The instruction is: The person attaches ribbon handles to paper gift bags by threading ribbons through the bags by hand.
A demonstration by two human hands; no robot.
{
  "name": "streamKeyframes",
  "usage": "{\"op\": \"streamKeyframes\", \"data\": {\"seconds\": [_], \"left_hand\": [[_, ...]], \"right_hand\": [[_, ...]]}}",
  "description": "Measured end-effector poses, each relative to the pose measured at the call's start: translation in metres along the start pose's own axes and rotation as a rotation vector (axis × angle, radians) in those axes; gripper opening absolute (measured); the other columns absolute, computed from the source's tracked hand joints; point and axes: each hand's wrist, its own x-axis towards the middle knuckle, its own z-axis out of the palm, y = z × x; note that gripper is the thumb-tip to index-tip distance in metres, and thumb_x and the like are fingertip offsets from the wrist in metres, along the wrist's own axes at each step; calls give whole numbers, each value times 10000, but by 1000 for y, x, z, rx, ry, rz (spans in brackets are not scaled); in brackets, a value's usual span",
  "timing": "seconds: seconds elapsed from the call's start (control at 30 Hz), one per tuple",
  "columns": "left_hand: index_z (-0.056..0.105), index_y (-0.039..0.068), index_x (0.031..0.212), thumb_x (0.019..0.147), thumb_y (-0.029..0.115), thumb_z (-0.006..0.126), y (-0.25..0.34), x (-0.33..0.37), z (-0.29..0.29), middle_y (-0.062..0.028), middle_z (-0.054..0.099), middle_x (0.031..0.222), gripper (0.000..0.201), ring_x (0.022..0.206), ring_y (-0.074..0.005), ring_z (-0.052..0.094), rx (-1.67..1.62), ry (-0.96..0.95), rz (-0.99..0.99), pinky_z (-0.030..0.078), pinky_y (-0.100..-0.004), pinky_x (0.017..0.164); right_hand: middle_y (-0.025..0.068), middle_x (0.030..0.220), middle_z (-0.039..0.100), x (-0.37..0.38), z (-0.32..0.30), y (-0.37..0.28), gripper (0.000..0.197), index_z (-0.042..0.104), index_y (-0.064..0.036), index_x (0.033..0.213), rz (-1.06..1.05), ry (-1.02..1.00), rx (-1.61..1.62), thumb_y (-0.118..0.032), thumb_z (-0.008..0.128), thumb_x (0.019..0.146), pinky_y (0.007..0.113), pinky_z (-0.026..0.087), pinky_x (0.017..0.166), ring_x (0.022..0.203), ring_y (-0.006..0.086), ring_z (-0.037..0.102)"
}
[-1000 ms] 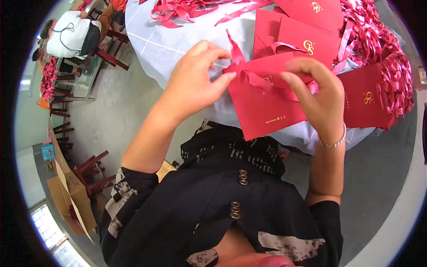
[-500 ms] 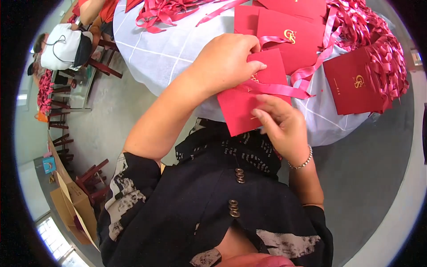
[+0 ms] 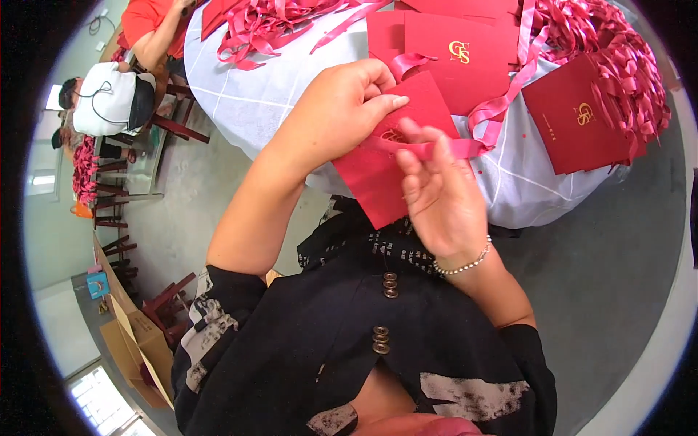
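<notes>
A red paper card with a gold emblem is held tilted at the near edge of the table. My left hand is closed on its upper left part, thumb on the front and fingers curled behind. A pink satin ribbon runs across the card's front and out past its right side. My right hand is palm up at the card's right side, its fingers loosely apart against the ribbon; no firm grip on it shows.
More red cards with gold emblems lie beyond my hands, and a stack sits at the right. Heaps of pink ribbon cover parts of the white tablecloth. At left are people, stools and an open cardboard box.
My right hand has risen and turned palm up, from the card's lower part to the ribbon. The card and my left hand have shifted slightly left.
</notes>
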Motion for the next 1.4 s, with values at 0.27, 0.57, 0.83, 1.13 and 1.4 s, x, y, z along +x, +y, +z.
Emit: {"op": "streamKeyframes", "data": {"seconds": [0.27, 0.57, 0.83, 1.13, 1.4], "left_hand": [[658, -2, 982, 937, 98, 702, -5, -12, -6, 73, 600, 696, 118, 653, 9, 475, -93, -24, -28, 392, -193, 585], [675, -23, 1051, 911, 45, 713, -3, -15, -3, -3, 713, 856, 160, 773, -23, 622, -142, -116, -58, 511, -203, 685], [673, -19, 1062, 875, 17, 748, 7, -21, -1, -37, 728, 879, 205, 782, -49, 644, -106, -125, -125, 534, -220, 691], [675, -10, 1036, 744, 110, 835, 4, -19, 0, -83, 707, 827, 354, 751, -104, 652, 110, -93, 58, 523, -276, 700], [676, -4, 1044, 753, 106, 806, 2, -20, -2, -107, 719, 846, 337, 764, -141, 674, 107, -100, 38, 527, -291, 711]], "right_hand": [[135, 1175, 682, -2, -36, -65, 305, 567, 32, 1306, -459, -7, -124, -152, 509, 1070, 232, 570, 774, 899, 127, 668], [-5, 779, 635, -8, -3, -46, 128, 712, 27, 1049, -519, 218, -1244, -1, 617, 968, 198, 413, 608, 673, 54, 545], [81, 741, 634, 5, 11, -42, 59, 703, 23, 959, -729, -45, -1668, 11, 686, 904, 265, 463, 600, 646, 112, 578], [82, 793, 702, 14, 0, -37, 58, 699, 12, 917, -715, 86, -1500, -34, 734, 909, 255, 492, 602, 654, 92, 612], [113, 844, 714, 17, 2, -31, 64, 714, -5, 947, -766, 7, -1574, -7, 730, 885, 283, 532, 628, 689, 164, 684]]}}
